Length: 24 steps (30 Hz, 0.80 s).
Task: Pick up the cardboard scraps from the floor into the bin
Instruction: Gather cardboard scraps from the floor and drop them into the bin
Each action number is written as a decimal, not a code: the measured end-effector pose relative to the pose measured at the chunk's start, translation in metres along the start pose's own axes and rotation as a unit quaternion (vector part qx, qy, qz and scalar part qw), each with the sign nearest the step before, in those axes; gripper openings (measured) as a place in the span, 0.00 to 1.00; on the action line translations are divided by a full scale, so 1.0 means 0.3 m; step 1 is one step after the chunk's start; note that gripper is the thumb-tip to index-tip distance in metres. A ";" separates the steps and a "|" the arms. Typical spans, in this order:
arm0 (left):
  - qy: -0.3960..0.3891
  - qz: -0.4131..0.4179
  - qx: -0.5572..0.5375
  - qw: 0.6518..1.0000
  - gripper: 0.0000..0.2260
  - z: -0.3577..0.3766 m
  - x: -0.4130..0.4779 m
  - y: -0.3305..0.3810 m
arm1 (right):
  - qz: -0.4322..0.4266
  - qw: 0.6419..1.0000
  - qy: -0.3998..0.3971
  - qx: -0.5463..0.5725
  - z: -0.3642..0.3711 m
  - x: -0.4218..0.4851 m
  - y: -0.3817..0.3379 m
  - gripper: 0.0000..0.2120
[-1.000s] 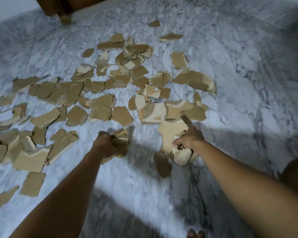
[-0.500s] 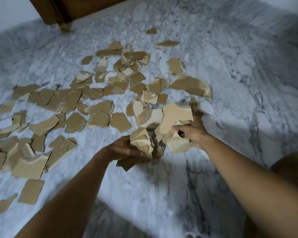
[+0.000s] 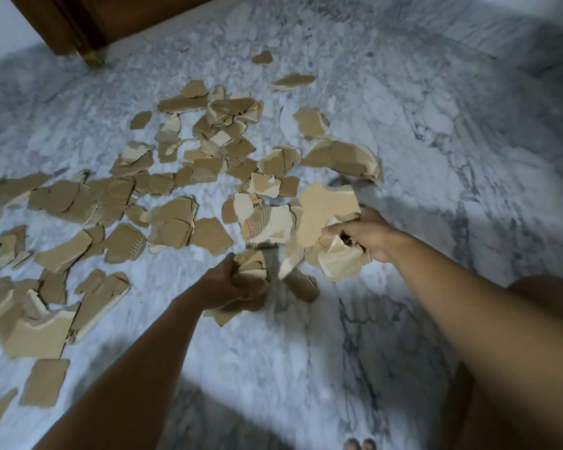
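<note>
Gathering step: left hand (image 3: pixel 221 284) clenches wad of cardboard scraps (image 3: pixel 251 266), right hand (image 3: pixel 367 237) grips larger pale pieces (image 3: pixel 325 212), both just above marble floor (image 3: pixel 273 352). Many more lie scattered beyond. Bin out of view; next move likely means carrying 2 handfuls there.

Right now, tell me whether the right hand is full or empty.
Full. The right hand grips a bunch of cardboard scraps, curled round pale pieces that stick out above and below it.

Red digits — seemingly "348", turned sideways — stand on a pale cardboard scrap (image 3: pixel 249 205); nothing else reads.
</note>
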<state>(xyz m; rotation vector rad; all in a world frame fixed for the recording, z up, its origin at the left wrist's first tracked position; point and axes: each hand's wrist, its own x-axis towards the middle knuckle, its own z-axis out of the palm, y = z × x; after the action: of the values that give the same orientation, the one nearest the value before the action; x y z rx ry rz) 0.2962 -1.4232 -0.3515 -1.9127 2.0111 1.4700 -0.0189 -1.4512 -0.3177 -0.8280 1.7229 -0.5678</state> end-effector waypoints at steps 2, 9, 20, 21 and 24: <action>0.020 -0.019 0.024 0.999 0.30 -0.059 -0.013 -0.011 | 0.006 0.990 -0.074 -0.116 0.005 -0.041 -0.008 0.44; 0.014 -0.054 0.076 0.995 0.29 -0.145 -0.053 -0.094 | 0.015 0.939 -0.100 -0.329 0.268 -0.103 0.082 0.35; 0.005 -0.052 -0.017 0.999 0.29 -0.063 -0.115 -0.151 | 0.000 0.927 -0.013 -0.374 0.382 -0.096 0.144 0.48; -0.005 -0.049 -0.012 0.999 0.29 -0.062 -0.117 -0.149 | -0.008 0.930 -0.014 -0.367 0.380 -0.098 0.146 0.48; -0.027 -0.059 0.020 0.998 0.31 -0.074 -0.119 -0.129 | -0.004 0.949 -0.022 -0.316 0.365 -0.102 0.155 0.49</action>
<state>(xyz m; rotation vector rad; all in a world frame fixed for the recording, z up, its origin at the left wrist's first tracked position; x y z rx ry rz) 0.3481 -1.4018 -0.3417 -1.9177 1.8571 1.4262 0.0794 -1.3945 -0.3648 -1.2783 1.8818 0.0198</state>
